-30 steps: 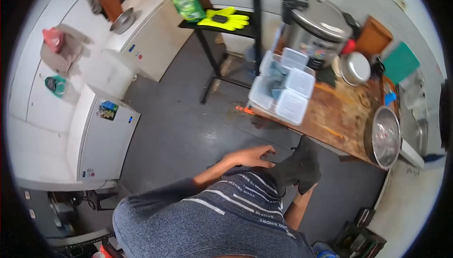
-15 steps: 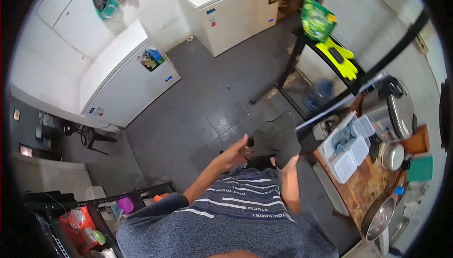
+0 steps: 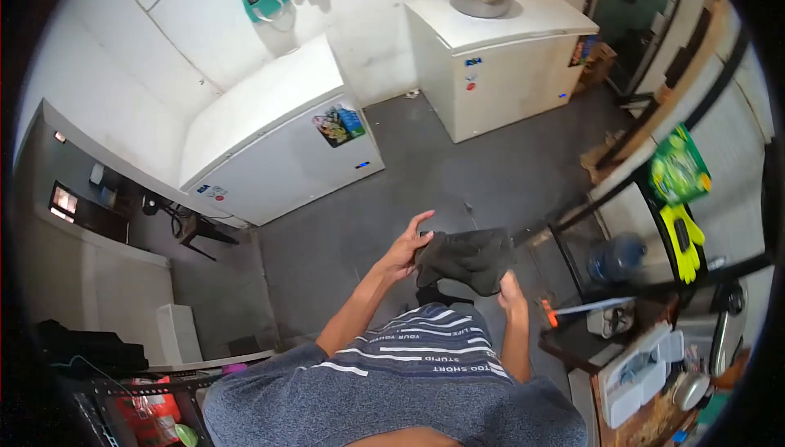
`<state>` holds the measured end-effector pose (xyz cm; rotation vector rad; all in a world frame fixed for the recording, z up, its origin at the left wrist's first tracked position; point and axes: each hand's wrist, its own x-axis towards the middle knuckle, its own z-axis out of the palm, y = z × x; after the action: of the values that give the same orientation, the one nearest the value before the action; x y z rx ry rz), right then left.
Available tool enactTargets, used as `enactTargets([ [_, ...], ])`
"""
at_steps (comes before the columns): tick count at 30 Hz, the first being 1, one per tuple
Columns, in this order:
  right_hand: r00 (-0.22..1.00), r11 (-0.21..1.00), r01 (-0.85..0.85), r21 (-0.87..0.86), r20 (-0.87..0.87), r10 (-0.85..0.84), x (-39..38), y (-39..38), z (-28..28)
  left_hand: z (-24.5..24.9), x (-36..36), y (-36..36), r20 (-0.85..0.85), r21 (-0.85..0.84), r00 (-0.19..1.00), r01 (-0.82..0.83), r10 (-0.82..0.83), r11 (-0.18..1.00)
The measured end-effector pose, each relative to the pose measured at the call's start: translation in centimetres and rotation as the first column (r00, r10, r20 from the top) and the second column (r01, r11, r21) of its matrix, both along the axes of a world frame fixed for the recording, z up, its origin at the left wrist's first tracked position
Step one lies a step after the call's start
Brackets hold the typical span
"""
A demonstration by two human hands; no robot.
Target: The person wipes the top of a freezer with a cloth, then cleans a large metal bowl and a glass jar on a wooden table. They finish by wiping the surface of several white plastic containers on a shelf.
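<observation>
L hand (image 3: 405, 252), one finger raised & apart, pinches L edge of dark cloth (image 3: 464, 259) w/ R hand (image 3: 511, 290) gripping R corner, its fingers mostly hidden.

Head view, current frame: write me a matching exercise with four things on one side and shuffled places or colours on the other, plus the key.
Things:
1. Cloth
2. Metal bowl
3. Packet
4. Large bottle

Places or colours:
A. Blue
B. Between the left hand and the right hand
C. Mostly green
D. On top of a white freezer

Pairs: 1-B, 2-D, 3-C, 4-A
</observation>
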<state>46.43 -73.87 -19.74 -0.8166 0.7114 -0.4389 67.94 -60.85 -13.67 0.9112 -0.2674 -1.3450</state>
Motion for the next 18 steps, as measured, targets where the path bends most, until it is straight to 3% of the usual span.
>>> enactTargets([
  [2, 0.994, 0.999, -0.034, -0.042, -0.106, 0.03, 5.0, -0.8, 0.2, 0.0, 5.4, -0.5, -0.017, -0.094, 0.993, -0.116, 0.115, 0.989],
  [5, 0.998, 0.997, -0.043, 0.065, -0.04, 0.046, 12.4, -2.6, 1.6, 1.6, 10.9, 0.2, -0.047, -0.16, 0.961, -0.276, 0.272, 0.948],
  [7, 0.996, 0.996, -0.084, -0.037, 0.015, 0.085, 17.3, -2.8, 2.8, 2.0, 14.6, 0.8, -0.056, -0.195, 0.932, -0.362, 0.358, 0.912],
  [8, 0.996, 0.995, -0.09, -0.033, 0.001, 0.09, 19.6, -3.1, 3.0, 1.8, 16.6, 1.3, 0.018, -0.173, 0.918, -0.386, 0.395, 0.906],
  [10, 0.971, 0.98, -0.096, 0.172, 0.233, 0.055, 23.3, -3.3, 3.0, 0.8, 20.0, 2.3, 0.169, -0.132, 0.878, -0.43, 0.448, 0.893],
  [15, 0.959, 0.97, -0.001, 0.244, 0.276, -0.069, 33.3, -2.2, 2.7, -2.6, 29.9, 3.2, 0.182, -0.049, 0.906, -0.379, 0.382, 0.924],
  [18, 0.939, 0.946, 0.054, 0.32, 0.307, -0.158, 40.0, -1.7, 1.3, -3.3, 36.7, 3.4, -0.082, -0.027, 0.939, -0.338, 0.335, 0.941],
])
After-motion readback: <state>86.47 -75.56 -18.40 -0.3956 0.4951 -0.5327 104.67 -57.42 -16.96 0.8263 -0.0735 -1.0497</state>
